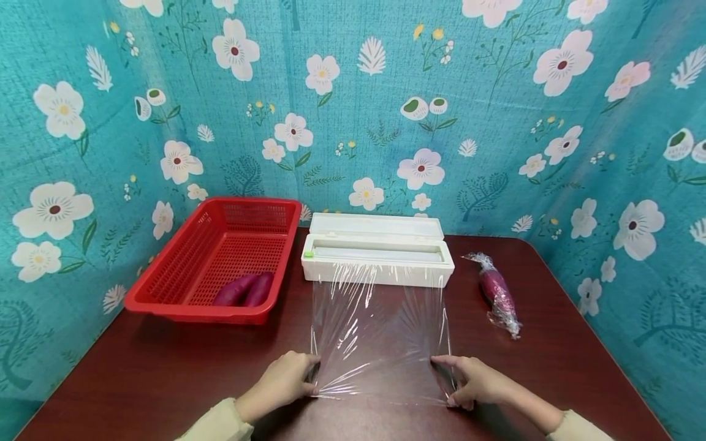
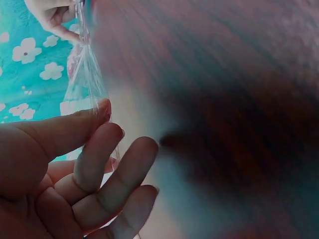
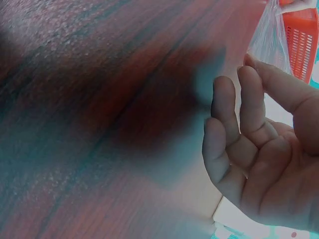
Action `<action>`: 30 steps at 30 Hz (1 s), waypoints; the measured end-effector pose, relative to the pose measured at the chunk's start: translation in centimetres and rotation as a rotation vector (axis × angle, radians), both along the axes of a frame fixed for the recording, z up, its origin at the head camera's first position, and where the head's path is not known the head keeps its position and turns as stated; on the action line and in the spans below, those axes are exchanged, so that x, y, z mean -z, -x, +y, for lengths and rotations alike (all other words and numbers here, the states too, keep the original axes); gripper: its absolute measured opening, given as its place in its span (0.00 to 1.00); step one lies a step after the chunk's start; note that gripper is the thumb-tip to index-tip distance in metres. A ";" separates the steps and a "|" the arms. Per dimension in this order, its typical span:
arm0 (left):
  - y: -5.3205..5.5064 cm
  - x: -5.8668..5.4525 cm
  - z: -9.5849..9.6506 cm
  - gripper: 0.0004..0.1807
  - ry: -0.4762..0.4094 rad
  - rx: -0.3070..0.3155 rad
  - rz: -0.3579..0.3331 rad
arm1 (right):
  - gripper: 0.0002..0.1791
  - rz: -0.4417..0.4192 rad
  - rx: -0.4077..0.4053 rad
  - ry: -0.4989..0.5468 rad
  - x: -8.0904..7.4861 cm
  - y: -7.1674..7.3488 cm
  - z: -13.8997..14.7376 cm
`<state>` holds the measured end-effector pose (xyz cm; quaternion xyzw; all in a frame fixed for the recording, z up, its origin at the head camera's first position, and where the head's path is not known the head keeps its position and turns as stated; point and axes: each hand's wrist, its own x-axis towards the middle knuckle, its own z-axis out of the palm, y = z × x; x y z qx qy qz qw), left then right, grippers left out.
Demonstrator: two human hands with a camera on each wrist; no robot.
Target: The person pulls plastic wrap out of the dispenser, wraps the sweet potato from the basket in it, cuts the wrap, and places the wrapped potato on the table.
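A sheet of clear plastic wrap [image 1: 380,334] stretches from a white wrap dispenser box [image 1: 380,274] toward the near edge of the table. At the sheet's near left corner my left hand [image 1: 282,378] pinches the film between thumb and fingers. My right hand [image 1: 478,381] holds the near right corner in the same way. The left wrist view shows the film [image 2: 87,79] gathered in folds between both hands. In the right wrist view, the right hand [image 3: 264,134] has its other fingers loosely bent. The dispenser's lid [image 1: 375,225] is raised at the back.
A red plastic basket [image 1: 220,311] stands at the left, with two purple, elongated vegetables [image 1: 245,289] inside. To the right of the dispenser lies a similar purple vegetable in plastic wrap [image 1: 496,291], its ends twisted. A teal flowered curtain [image 1: 353,122] hangs behind the dark red-brown table [image 1: 165,373].
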<state>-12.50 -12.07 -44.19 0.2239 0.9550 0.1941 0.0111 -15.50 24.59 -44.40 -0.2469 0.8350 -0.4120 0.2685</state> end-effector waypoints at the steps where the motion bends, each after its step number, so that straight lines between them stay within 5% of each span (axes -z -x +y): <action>1: 0.0 0.1 0.0 0.21 0.007 0.004 0.007 | 0.39 0.001 0.000 -0.006 0.1 0.0 0.0; 14: -0.2 0.9 -0.1 0.30 0.086 -0.024 0.015 | 0.38 0.005 -0.018 -0.043 0.1 0.3 -0.1; 30: -0.1 1.2 -0.8 0.29 0.061 -0.043 -0.011 | 0.39 -0.029 -0.018 0.046 0.5 0.4 1.2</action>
